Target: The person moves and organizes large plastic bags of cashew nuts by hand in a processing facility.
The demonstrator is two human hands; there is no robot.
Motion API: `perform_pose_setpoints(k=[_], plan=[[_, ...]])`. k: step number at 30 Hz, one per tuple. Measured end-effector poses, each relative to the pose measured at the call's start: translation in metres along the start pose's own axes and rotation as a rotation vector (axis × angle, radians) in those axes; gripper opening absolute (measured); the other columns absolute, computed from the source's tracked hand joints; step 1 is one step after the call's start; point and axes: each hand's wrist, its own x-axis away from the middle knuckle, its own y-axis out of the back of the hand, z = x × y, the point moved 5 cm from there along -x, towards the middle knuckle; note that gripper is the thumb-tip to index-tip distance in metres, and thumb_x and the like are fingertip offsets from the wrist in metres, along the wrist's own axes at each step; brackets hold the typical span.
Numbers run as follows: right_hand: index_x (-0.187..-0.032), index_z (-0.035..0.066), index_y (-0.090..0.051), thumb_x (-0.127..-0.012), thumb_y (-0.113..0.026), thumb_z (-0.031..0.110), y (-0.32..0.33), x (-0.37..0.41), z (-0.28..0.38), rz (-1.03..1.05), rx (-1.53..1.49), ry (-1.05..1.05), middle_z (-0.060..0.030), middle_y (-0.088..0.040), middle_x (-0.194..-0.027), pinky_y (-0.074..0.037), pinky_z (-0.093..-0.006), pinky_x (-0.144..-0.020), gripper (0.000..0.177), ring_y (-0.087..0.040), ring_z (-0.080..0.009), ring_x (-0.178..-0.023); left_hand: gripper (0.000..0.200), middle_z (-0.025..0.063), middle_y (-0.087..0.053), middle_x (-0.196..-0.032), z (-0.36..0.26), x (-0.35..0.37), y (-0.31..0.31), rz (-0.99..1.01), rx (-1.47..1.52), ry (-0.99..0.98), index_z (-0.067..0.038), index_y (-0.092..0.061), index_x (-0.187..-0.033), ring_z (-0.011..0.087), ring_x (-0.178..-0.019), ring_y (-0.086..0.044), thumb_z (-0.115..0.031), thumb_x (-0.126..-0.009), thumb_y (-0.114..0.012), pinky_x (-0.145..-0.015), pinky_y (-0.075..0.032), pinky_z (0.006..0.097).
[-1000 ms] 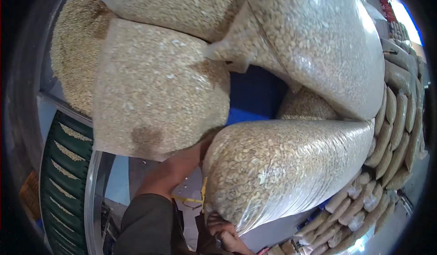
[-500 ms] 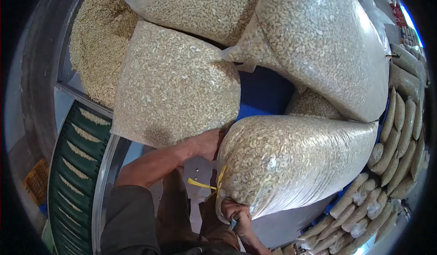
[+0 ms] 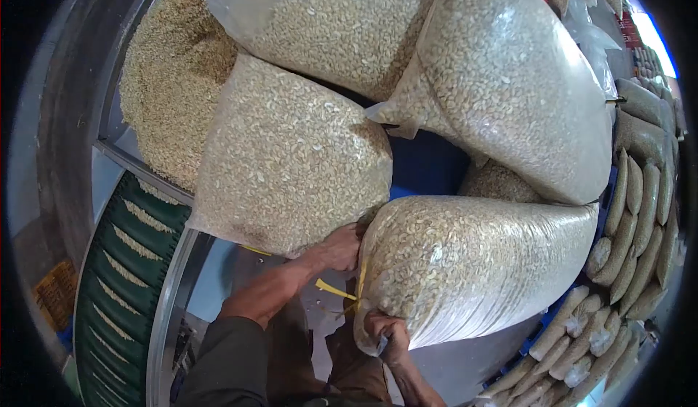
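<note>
A large clear bag of cashew kernels (image 3: 472,262) lies on its side at the lower middle. My left hand (image 3: 342,248) reaches in against its left end, beside a second full bag (image 3: 291,160); its fingertips are hidden between the two. My right hand (image 3: 389,336) is closed on the plastic at the lower left corner of the lying bag. Near that corner, a yellow tie (image 3: 336,289) sticks out between my hands.
More full bags (image 3: 516,73) (image 3: 342,29) stand behind. Loose kernels (image 3: 171,80) are heaped at the upper left, above a green ridged conveyor (image 3: 116,291) with a metal edge. Many narrow filled bags (image 3: 632,240) lie in rows at right. An orange crate (image 3: 54,291) is at far left.
The view has shifted slightly, so the bags and conveyor appear lower and mostly further right. Both hands keep their places at the lying bag, and my left forearm shows at a steeper angle.
</note>
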Motion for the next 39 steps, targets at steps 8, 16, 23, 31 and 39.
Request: perform_pose_setpoints(k=[8,16,23,31,39], plan=[[-0.050,0.004,-0.041,-0.084,-0.034,0.028,0.011,-0.011,-0.028,-0.112,-0.086,-0.051,-0.0100,-0.043,-0.054,-0.033,-0.0329,-0.060,0.042,-0.041,-0.0228,-0.057,0.026,0.0162,-0.062,-0.092,-0.124,0.136,0.102,-0.551,0.534,0.323,0.002,-0.060,-0.102,0.0292,-0.092,-0.060,-0.007,-0.078,-0.059,-0.084,-0.045,0.0385],[-0.075,0.002,-0.056,-0.088,-0.044,0.032,0.002,-0.091,-0.081,-0.156,0.007,-0.151,-0.0051,-0.051,-0.072,-0.038,-0.0306,-0.064,0.035,-0.047,-0.0153,-0.070,0.053,0.0142,-0.054,-0.112,-0.266,0.266,0.183,-0.938,0.577,0.274,0.000,-0.039,-0.131,0.0244,-0.108,-0.052,-0.004,-0.082,-0.059,-0.096,-0.041,0.0409],[-0.101,0.001,-0.059,-0.091,-0.049,0.025,-0.065,-0.119,0.004,0.264,0.606,-0.022,-0.0071,-0.060,-0.095,-0.045,-0.0303,-0.075,0.028,-0.055,-0.0153,-0.086,0.047,0.0195,-0.053,-0.111,-0.272,0.270,0.167,-0.833,-0.057,0.384,0.001,-0.045,-0.125,0.0309,-0.102,-0.054,-0.006,-0.080,-0.057,-0.092,-0.043,0.0412],[-0.112,0.001,-0.059,-0.092,-0.049,0.045,-0.152,-0.035,0.068,0.682,0.378,-0.840,-0.0084,-0.062,-0.101,-0.046,-0.0312,-0.081,0.050,-0.057,-0.0187,-0.093,0.025,0.0153,-0.058,-0.086,-0.304,0.200,0.162,-0.601,-0.006,0.336,-0.001,-0.062,-0.080,0.0341,-0.087,-0.053,-0.019,-0.065,-0.069,-0.084,-0.040,0.0430],[-0.096,0.000,-0.065,-0.078,-0.067,0.038,-0.179,-0.077,-0.043,0.968,0.852,-0.828,-0.0097,-0.064,-0.090,-0.047,-0.0338,-0.065,0.042,-0.058,-0.0199,-0.077,0.033,0.0165,-0.055,-0.097,-0.310,0.212,0.138,-0.543,-0.072,0.411,0.003,-0.060,-0.088,0.0331,-0.106,-0.048,-0.013,-0.060,-0.067,-0.097,-0.037,0.0432]])
